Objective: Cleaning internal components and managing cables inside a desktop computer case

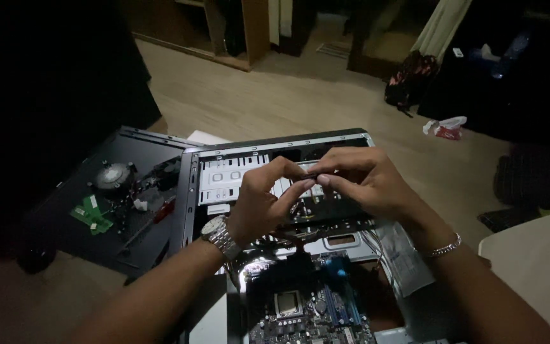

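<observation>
Left hand (263, 200) and right hand (361, 181) both pinch a small dark part (309, 176), fingertips closed on it, long axis left-right, above the open computer case (192, 191). Motherboard (307, 306) near; cooler fan (111, 175) left.

Dim rm, pale wood floor (275, 95)

Dim light, colours muted. Computer case (189, 191): black frame, pale grey-silver metal inside. Motherboard (313, 312): dark board, blue slots, silver socket square. Side panel (71, 210) lying flat: black, carrying a grey round fan (111, 175) and a green circuit strip (90, 213). Wristwatch (219, 234): silver metal band. Bracelet (444, 248): silver. Floor (275, 102): light tan wood grain. Crumpled bag (444, 127): white with red. Backpack (408, 76): black, reddish-pink pattern. Small item pinched between the fingertips (310, 176): dark, colour unclear.
</observation>
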